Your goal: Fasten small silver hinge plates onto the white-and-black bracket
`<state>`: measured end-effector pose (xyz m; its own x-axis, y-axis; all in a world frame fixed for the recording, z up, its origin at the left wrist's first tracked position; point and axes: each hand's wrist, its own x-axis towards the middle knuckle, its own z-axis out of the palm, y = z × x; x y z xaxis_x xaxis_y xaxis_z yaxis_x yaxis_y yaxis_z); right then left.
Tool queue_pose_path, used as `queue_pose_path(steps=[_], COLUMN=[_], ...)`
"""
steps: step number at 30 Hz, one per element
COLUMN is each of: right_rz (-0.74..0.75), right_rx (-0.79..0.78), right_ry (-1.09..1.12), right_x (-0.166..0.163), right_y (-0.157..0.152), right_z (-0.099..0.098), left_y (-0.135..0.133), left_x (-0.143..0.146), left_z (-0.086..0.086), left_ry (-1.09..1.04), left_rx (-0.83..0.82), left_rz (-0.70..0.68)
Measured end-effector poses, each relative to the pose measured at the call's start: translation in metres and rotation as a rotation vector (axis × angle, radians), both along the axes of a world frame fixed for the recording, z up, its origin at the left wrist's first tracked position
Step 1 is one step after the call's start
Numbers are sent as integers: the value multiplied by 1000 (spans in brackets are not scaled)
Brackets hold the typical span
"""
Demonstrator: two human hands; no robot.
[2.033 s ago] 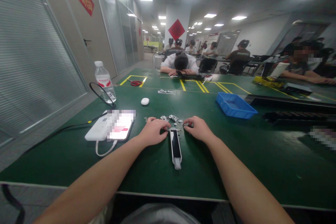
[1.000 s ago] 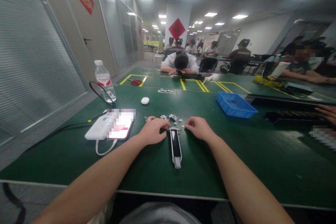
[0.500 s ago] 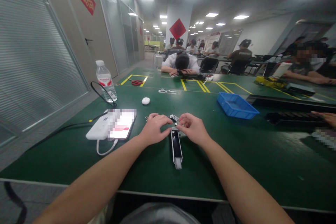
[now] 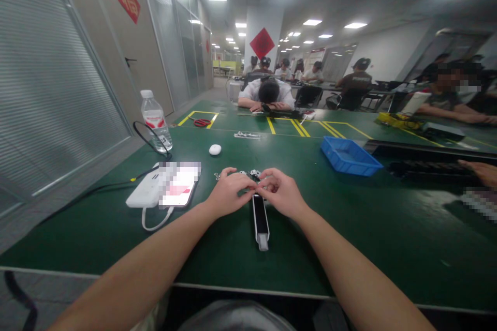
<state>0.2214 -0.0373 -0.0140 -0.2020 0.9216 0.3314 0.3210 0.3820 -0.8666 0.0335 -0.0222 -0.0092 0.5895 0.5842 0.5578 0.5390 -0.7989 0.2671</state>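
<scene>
A long narrow black part with metal ends (image 4: pixel 260 220) lies lengthwise on the green table (image 4: pixel 116 238), pointing away from me. My left hand (image 4: pixel 227 194) rests at its far end, fingers curled and pinched. My right hand (image 4: pixel 282 191) meets it there, fingers pinched too. What the fingertips hold is too small to name. Several small metal brackets and nuts (image 4: pixel 252 172) lie just beyond both hands.
A phone on a white power bank (image 4: pixel 165 189) with a cable lies left of my hands. A water bottle (image 4: pixel 154 120), a white puck (image 4: pixel 215 149) and a blue tray (image 4: pixel 349 156) stand farther back. Another person's hand (image 4: pixel 481 171) reaches in at the right. People sit at far tables.
My right hand has moved left from beside the part until it meets my left hand over the part's far end. Another person's hand has come in at the right edge.
</scene>
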Motion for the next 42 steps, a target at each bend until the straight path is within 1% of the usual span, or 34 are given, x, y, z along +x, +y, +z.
queue_pose_path(steps=[7,13,16,18,21,24,27,30,33,42], right_rz=[11,26,16,-20,-88,-112,-100,-70,-52,-34], right_rx=[0,-19,9,55,100,116,146,150,134,81], right_ry=[22,20,-14,-61,-159,-275,-389,-472,-535,-610], right_x=[0,-2,-2,-1,3,8,13,17,21,24], right_y=[1,-2,-3,-3,-2,1,5,7,8,8], right_z=[-3,1,3,4,6,7,7,6,5,5], left_y=[3,2,0,0,0,2,5,6,6,6], left_x=[-1,-1,0,1,1,-1,-4,-6,-5,-4], left_z=[-4,-1,1,2,5,8,11,12,10,6], left_ry=[14,3,14,16,14,9,59,122,160,97], left_rx=[28,11,-4,-20,-63,-158,-272,-354,-398,-425], left_rz=[8,5,22,62,175,298,353,340,321,291])
